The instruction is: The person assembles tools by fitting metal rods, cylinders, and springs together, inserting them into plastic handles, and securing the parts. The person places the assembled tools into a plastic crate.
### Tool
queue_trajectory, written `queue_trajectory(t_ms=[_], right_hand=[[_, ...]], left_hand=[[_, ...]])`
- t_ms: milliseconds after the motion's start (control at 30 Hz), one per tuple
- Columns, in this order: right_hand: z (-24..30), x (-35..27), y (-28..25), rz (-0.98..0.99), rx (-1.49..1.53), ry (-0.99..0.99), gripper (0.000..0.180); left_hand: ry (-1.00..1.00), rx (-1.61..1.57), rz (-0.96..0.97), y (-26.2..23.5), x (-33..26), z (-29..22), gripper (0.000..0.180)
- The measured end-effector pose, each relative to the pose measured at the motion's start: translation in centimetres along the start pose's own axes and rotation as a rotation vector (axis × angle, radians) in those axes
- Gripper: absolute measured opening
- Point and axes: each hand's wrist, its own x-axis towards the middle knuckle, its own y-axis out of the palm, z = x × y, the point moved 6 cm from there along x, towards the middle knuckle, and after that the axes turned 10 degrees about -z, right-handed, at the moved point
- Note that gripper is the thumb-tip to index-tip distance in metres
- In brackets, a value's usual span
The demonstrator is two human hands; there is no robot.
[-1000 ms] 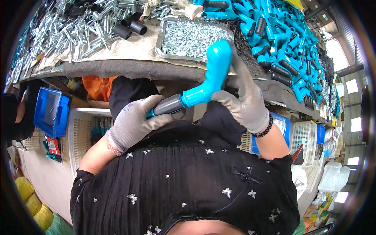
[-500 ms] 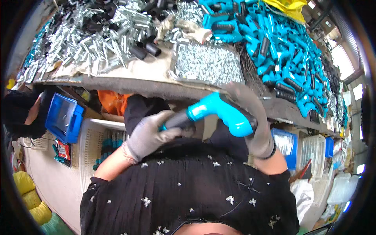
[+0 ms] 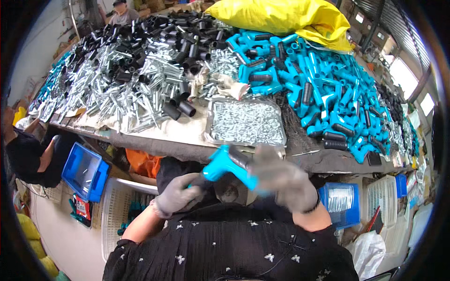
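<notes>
Both my hands wear grey gloves and hold one bent blue plastic handle part (image 3: 224, 165) in front of my black dotted top. My left hand (image 3: 177, 195) grips its lower black end. My right hand (image 3: 282, 180), blurred by motion, is wrapped around the upper blue end just below the table edge. Right above my hands a metal tray of silver screws (image 3: 246, 122) lies at the table's front edge.
The table holds a heap of blue handle parts (image 3: 328, 93), silver metal tubes (image 3: 126, 89), black sleeves (image 3: 154, 33) and a yellow sack (image 3: 286, 18). Blue bins (image 3: 84, 171) and white baskets (image 3: 117, 210) stand under the table. Another person (image 3: 28, 154) sits at the left.
The blue part has been tipped from pointing up to lying lower and flatter. My right hand slid over its upper end, and my view rose to show more of the table.
</notes>
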Motion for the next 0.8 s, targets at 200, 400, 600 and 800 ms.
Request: queue_trajectory(t_ms=[200,400,600,800], right_hand=[[-3.7,-0.3,-2.3,-0.162,-0.191,0.427,0.033],[-3.9,2.9,-1.9,-0.098,-0.437,0.402,0.037],[1.1,5.1,3.5,0.194,-0.126,0.022,0.031],[-6.7,1.1,-1.6,-0.165,-0.058,0.529,0.034]], left_hand=[[0.060,0.255,0.121,1.8,-1.0,-2.1,0.041],[0.441,0.625,0.168,3.9,-0.6,-1.3,0.047],[0.334,0.213,0.018,1.1,1.8,1.9,0.045],[0.243,0.143,0.020,0.1,0.2,-1.9,0.052]])
